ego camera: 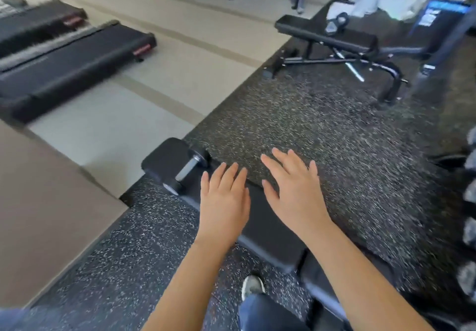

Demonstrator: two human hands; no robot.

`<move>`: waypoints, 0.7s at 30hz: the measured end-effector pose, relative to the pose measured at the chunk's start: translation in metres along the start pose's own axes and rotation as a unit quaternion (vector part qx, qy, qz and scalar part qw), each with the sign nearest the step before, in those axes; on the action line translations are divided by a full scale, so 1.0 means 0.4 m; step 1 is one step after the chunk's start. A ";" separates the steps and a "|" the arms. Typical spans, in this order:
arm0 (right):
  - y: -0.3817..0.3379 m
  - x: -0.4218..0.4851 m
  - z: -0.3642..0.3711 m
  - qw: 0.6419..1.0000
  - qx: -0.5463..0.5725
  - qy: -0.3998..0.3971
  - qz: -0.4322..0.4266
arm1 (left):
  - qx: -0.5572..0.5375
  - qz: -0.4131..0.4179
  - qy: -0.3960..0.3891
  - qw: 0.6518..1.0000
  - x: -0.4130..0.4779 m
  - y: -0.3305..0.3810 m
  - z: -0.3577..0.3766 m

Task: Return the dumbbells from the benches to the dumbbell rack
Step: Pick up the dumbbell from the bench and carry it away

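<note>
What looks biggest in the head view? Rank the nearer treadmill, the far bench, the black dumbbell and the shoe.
1. nearer treadmill
2. far bench
3. black dumbbell
4. shoe
Apparent size only: the bench lies farther from the camera.

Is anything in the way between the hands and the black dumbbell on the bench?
Nothing visible. The dumbbell lies at the far end of the bench, just past the left hand, with only bare pad between. The right hand hovers open alongside.

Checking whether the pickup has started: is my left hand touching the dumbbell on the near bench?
Apart. The head view shows a strip of black bench pad between the open left hand and the dumbbell.
</note>
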State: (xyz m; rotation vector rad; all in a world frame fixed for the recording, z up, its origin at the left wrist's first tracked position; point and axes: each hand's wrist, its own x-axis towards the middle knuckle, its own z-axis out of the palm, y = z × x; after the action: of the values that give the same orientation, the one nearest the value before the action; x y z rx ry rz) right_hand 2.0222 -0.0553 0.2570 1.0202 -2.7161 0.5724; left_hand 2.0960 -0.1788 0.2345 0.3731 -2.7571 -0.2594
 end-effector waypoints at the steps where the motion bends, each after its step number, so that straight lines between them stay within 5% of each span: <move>1: -0.012 0.043 0.017 1.000 0.008 -0.004 -0.014 | 0.002 -0.022 0.005 1.000 0.030 -0.028 0.003; 11: -0.148 0.351 0.201 0.988 0.043 -0.069 -0.129 | 0.041 -0.180 0.040 0.982 0.133 -0.333 0.044; 21: -0.301 0.590 0.557 0.975 0.024 -0.132 -0.177 | -0.011 -0.291 -0.015 0.957 0.192 -0.721 0.193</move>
State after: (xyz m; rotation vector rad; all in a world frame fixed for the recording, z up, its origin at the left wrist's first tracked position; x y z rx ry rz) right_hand 1.9177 -0.3709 0.1604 1.6529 -2.6429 0.4671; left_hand 2.0635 -0.4644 0.1228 1.1805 -2.6014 -0.4373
